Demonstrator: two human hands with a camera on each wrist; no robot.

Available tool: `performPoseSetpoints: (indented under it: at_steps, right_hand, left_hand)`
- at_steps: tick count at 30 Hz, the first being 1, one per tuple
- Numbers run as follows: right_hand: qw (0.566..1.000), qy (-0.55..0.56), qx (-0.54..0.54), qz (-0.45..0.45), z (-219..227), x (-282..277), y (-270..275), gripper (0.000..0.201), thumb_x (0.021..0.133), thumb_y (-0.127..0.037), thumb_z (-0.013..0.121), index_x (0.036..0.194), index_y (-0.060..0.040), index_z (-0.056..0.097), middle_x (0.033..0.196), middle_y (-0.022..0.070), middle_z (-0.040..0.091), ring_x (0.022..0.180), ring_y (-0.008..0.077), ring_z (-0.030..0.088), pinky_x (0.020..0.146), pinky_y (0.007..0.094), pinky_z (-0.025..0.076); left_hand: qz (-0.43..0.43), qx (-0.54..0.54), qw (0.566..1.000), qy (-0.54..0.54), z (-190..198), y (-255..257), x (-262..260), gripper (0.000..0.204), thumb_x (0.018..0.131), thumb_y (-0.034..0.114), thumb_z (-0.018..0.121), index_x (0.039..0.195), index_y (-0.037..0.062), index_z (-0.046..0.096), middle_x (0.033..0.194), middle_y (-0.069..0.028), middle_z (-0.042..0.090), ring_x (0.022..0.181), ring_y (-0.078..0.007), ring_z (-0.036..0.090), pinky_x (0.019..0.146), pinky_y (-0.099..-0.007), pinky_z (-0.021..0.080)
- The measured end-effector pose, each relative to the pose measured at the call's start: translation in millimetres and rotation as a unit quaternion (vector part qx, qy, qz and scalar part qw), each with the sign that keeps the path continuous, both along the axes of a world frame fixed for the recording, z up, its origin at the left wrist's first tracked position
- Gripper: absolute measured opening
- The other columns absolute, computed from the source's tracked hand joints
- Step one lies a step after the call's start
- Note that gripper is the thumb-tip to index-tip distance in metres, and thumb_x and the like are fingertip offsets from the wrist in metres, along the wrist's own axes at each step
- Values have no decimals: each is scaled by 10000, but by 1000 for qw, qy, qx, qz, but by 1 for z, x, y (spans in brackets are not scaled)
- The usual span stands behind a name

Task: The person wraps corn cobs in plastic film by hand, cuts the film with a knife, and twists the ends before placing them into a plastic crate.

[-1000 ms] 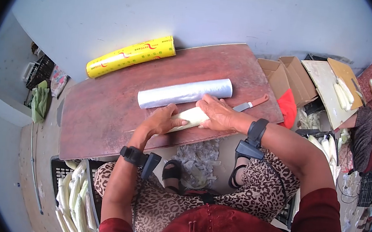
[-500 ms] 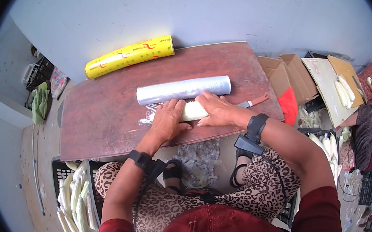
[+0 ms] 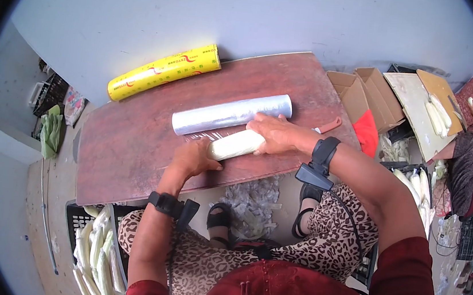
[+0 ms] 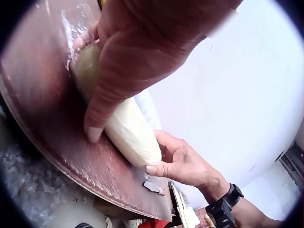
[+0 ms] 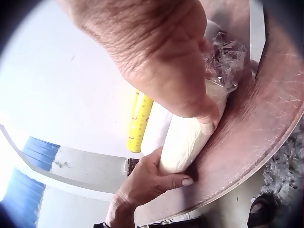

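A pale, long, thick vegetable lies at a slant over the reddish wooden table, with clear film on its surface. My left hand holds its left end, the thumb along the near side in the left wrist view. At the other end my right hand grips it between thumb and fingers. Crumpled loose film sticks out by the right hand in the right wrist view. Just behind the vegetable lies a roll of clear cling film. A knife with an orange-red handle is partly hidden behind the right hand.
A yellow printed roll lies at the table's back edge against the wall. Crates of pale vegetables stand at lower left and right. Cardboard boxes are right of the table. Film scraps litter the floor. Another person's arm shows far right.
The left hand lay flat over the vegetable half a second ago and has moved to its left end, uncovering more of it. The right hand stays at the right end.
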State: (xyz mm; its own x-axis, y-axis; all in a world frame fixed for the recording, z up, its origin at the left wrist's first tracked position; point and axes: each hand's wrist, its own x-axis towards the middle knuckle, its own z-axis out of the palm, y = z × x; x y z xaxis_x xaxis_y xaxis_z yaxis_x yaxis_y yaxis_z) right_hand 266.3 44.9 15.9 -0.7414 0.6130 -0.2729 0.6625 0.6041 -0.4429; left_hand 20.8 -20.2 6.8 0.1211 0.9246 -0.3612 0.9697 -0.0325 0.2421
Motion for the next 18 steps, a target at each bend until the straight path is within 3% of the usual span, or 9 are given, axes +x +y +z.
performPoseSetpoints:
  at_steps: [2, 3, 6, 9, 12, 15, 18]
  right_hand:
    - [1000, -4, 2, -1, -3, -1, 1, 565, 772, -288, 746, 1234, -79, 497, 1208, 126, 459, 1245, 324, 433, 963, 592, 325]
    - [1000, -6, 3, 1, -2, -1, 1, 564, 774, -288, 743, 1236, -79, 496, 1209, 126, 458, 1244, 324, 432, 961, 592, 327]
    - [1000, -5, 8, 0, -3, 2, -1, 558, 779, -285, 737, 1237, -79, 493, 1208, 127, 456, 1242, 325, 432, 959, 595, 329]
    - [1000, 10, 19, -3, -5, 1, -5, 540, 778, -277, 740, 1217, -72, 504, 1199, 132, 465, 1221, 334, 448, 949, 576, 340]
    - [999, 7, 39, -1, 2, 1, -9, 503, 773, -266, 751, 1175, -60, 528, 1180, 142, 488, 1178, 344, 480, 919, 520, 368]
    - [998, 14, 66, -9, 0, 11, -9, 479, 769, -250, 751, 1151, -62, 532, 1163, 142, 500, 1170, 336, 485, 917, 502, 370]
    - [993, 78, 77, -53, -4, 46, 6, 461, 766, -229, 750, 1131, -47, 535, 1150, 140, 510, 1172, 333, 479, 931, 522, 364]
  left_hand:
    - [20, -55, 997, 59, 7, 2, -10, 578, 667, 392, 816, 1074, 19, 646, 1151, -194, 633, 1069, -337, 618, 884, -438, 492]
    - [18, -72, 994, 76, 15, 2, -11, 546, 651, 305, 809, 1080, 6, 654, 1106, -212, 643, 1080, -374, 592, 911, -434, 469]
    - [-33, 59, 984, 163, 37, -15, -7, 579, 685, 318, 802, 1144, 10, 629, 1178, -187, 589, 1139, -349, 541, 966, -438, 446]
    - [-87, 180, 979, -22, 28, -11, 6, 662, 695, 242, 785, 1266, 18, 536, 1260, -192, 520, 1204, -375, 471, 1002, -448, 410]
    - [-112, 219, 953, -174, 7, -11, 40, 717, 709, 208, 775, 1323, 27, 453, 1256, -192, 503, 1171, -359, 488, 992, -454, 399]
    - [-132, 262, 951, -95, -19, -13, 52, 676, 715, 189, 765, 1296, 19, 463, 1247, -160, 511, 1168, -328, 484, 979, -445, 374]
    - [-116, 267, 951, -104, -23, -14, 52, 683, 727, 161, 749, 1317, 22, 435, 1239, -171, 498, 1161, -347, 483, 991, -448, 360]
